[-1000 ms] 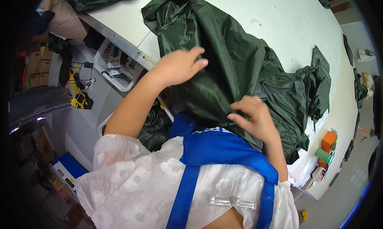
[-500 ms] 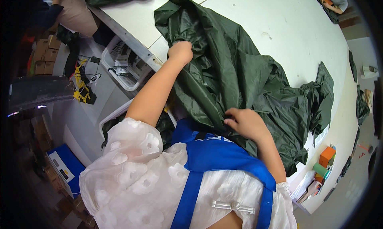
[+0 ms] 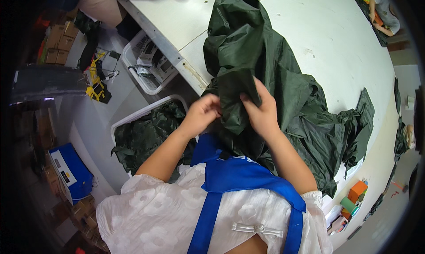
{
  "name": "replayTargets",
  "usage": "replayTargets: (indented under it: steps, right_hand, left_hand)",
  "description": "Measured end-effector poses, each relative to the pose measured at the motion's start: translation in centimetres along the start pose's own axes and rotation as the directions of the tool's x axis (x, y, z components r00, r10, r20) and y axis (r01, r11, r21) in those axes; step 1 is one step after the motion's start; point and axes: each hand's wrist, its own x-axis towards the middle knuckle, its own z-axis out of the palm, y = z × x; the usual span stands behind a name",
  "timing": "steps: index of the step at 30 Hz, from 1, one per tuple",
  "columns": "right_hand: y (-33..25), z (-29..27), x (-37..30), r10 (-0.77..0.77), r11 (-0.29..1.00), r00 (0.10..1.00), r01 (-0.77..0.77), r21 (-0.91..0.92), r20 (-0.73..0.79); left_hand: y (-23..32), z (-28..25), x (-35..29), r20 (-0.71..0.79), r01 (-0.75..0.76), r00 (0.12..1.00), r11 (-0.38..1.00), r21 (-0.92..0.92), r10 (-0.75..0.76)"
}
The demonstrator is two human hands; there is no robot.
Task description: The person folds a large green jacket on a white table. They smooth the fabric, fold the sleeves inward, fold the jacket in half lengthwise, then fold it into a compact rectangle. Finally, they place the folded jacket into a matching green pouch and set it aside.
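Head view, looking down: where does the thin, shiny dark green fabric point(image 3: 283, 63) lie?

It is bunched in deep folds across the near part of the white tabletop point(image 3: 345, 55), running from the upper middle down between the two hands, then spreading off to the right, where one pointed end sticks out

And the right hand point(image 3: 261, 110), how does it stand?

Nearly closed. Its thumb lies on the front of a folded flap and its fingers go round behind, so the fabric is pinched between them

What about the left hand point(image 3: 202, 114)?

Narrow, with the fingers curled in and their tips at the flap's left edge. They are blurred there, so I cannot tell whether they grip it or only touch it

What is close by?

Just below the hands, a bright blue cloth apron point(image 3: 252, 176) over a white blouse with raised flower shapes point(image 3: 164, 218). Beside the left forearm, lower than the tabletop, is a white plastic basket point(image 3: 142, 111) full of crumpled dark green cloth point(image 3: 152, 130)

And farther off?

Near the tabletop's right edge, an orange box point(image 3: 357, 191) beside a green cylinder point(image 3: 349, 206); at the upper right, another person in a grey top point(image 3: 385, 13)
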Motion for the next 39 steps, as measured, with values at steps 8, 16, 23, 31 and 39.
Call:
replayTargets:
  steps: [8, 16, 23, 31, 39]
  right_hand:
    - [-3.1, 2.0, -1.8, -0.224, 0.576, 0.854, 0.505, -0.643, 0.470]
    - [-4.4, 0.7, -2.2, -0.044, 0.879, 0.858, 0.276, -0.388, 0.512]
    - [4.5, -1.2, 2.1, -0.111, 0.675, 0.971, -0.083, -0.733, -0.212]
    - [7.9, -7.7, 3.1, 0.499, 0.679, 0.866, -0.381, 0.627, -0.014]
    - [2.9, -10.4, -2.5, 0.496, 0.289, 0.858, -0.307, 0.907, 0.133]
  left_hand:
    - [9.8, 2.3, -0.1, -0.160, -0.130, 0.935, 0.727, 0.674, 0.316]
    - [9.5, 1.1, -0.9, -0.163, -0.065, 0.987, 0.912, -0.404, -0.002]
    - [10.0, 1.5, -1.7, -0.160, -0.217, 0.972, 0.908, -0.358, 0.170]
    - [7.4, -1.9, -0.8, -0.156, 0.083, 0.778, 0.147, 0.986, 0.608]
    - [10.3, 4.5, 7.9, 0.065, -0.024, 0.998, 0.952, 0.304, 0.005]
